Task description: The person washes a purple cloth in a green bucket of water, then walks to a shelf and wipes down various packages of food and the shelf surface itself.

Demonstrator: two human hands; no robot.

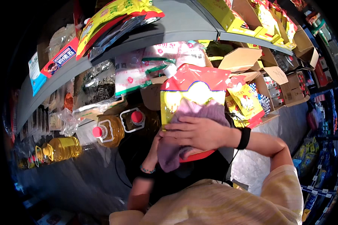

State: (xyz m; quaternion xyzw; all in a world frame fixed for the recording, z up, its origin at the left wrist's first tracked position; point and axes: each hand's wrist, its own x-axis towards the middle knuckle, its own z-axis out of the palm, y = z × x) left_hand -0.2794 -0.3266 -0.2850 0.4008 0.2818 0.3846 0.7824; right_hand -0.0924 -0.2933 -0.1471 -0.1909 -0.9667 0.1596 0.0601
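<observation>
A large red and yellow plastic pouch (197, 76) with a white cap at its upper left stands before me. My right hand (200, 133) lies flat, fingers extended, over a purple cloth (211, 112) and presses it against the front of the pouch. The cloth hangs down past the pouch's lower left edge. My left hand (157, 143) is at the pouch's lower left side, largely hidden behind the cloth and my right hand; its grip cannot be made out.
Above is a grey shelf (186, 31) bearing yellow bags (109, 19) and display boxes (250, 31). White packets (131, 73) and open cartons (239, 60) fill the lower level. Oil bottles (112, 130) stand at the left; yellow chicken-print pouches (246, 102) sit close at the right.
</observation>
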